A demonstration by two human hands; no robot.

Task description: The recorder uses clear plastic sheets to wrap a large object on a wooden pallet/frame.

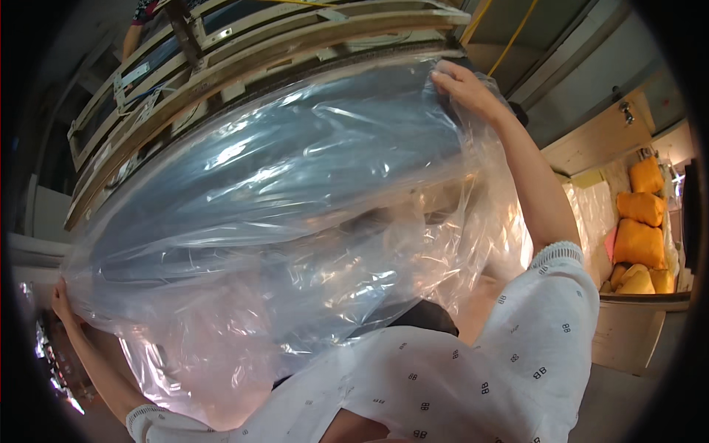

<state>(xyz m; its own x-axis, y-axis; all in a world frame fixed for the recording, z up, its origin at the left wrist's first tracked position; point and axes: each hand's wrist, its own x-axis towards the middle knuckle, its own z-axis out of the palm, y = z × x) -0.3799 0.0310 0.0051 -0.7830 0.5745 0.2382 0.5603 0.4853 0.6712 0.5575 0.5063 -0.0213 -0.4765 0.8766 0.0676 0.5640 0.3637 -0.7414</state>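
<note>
A large clear plastic sheet or bag (281, 221) is stretched wide across the middle of the view. My right hand (465, 88) grips its upper right edge, arm raised high. At the lower left edge, my left hand (60, 301) pinches the other end of the plastic. Both arms are spread far apart, in white patterned sleeves (517, 347). Something dark and long shows dimly through the plastic; I cannot tell what it is.
Wooden frames with slats (221, 52) are stacked behind the plastic at the top. Several orange cushions (639, 229) stand on a wooden shelf at the right. Yellow cords (509, 37) run along the upper right. Crinkled shiny plastic (52, 354) lies at lower left.
</note>
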